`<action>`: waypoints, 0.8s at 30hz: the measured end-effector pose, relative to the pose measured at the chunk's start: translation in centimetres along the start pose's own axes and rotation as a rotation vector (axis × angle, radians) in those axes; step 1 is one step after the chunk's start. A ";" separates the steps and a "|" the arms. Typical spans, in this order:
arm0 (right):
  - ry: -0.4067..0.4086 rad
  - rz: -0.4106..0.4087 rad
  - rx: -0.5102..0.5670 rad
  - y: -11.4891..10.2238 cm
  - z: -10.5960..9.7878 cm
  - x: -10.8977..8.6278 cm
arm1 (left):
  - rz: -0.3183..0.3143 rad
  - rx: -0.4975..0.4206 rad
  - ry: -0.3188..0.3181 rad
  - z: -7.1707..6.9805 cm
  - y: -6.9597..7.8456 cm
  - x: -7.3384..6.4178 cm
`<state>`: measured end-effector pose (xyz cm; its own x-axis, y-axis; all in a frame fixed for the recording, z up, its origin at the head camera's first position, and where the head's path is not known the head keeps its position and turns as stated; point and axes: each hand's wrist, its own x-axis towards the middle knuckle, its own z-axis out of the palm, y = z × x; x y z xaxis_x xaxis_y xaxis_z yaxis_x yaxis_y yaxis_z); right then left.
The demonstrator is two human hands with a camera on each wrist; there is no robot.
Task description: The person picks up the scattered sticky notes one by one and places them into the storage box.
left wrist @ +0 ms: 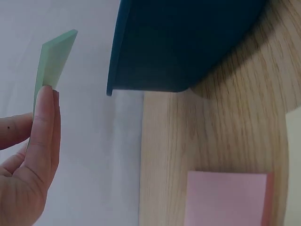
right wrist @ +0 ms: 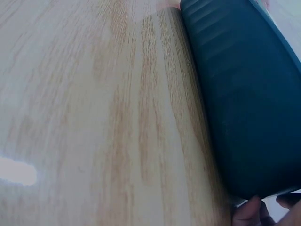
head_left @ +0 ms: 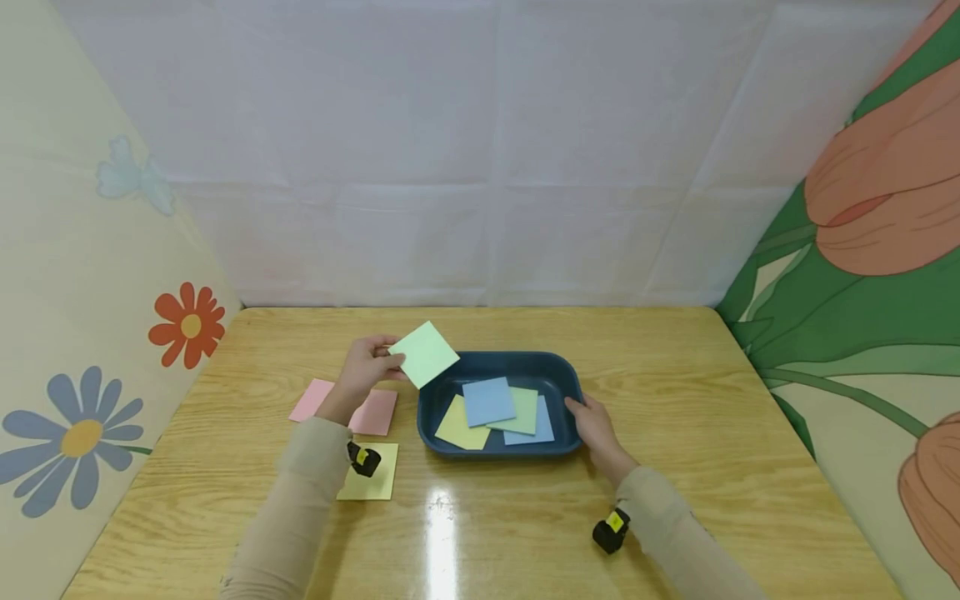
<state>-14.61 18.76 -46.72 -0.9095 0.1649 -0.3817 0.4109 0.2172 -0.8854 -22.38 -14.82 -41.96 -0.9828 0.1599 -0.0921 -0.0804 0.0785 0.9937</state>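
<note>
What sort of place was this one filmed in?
Probably a small staged filming corner indoors: a wood-grain table stands before a creased white backdrop sheet, with a flower-printed panel along its right side.

A: Beyond the left grip?
B: Back wall, whitish, creased; meets far edge of the table. Table: pale wood, grained.
A: Left of that grip?
B: Cream wall; red flower, blue flower.
A: Right of the right grip?
B: Floral wall: orange-pink tulips, green leaves.
A: Light?
B: Bright glare on table, near side of both grips, laterally between.
</note>
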 end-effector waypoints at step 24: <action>0.003 0.001 -0.008 0.1 0.0 0.1 | -0.020 0.143 -0.220 4.0 -0.3 -0.8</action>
<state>-14.71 18.78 -46.87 -0.9091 0.1678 -0.3814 0.4120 0.2244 -0.8831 -20.94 -11.04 -42.43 -0.9204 0.3656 -0.1386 -0.0593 0.2199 0.9737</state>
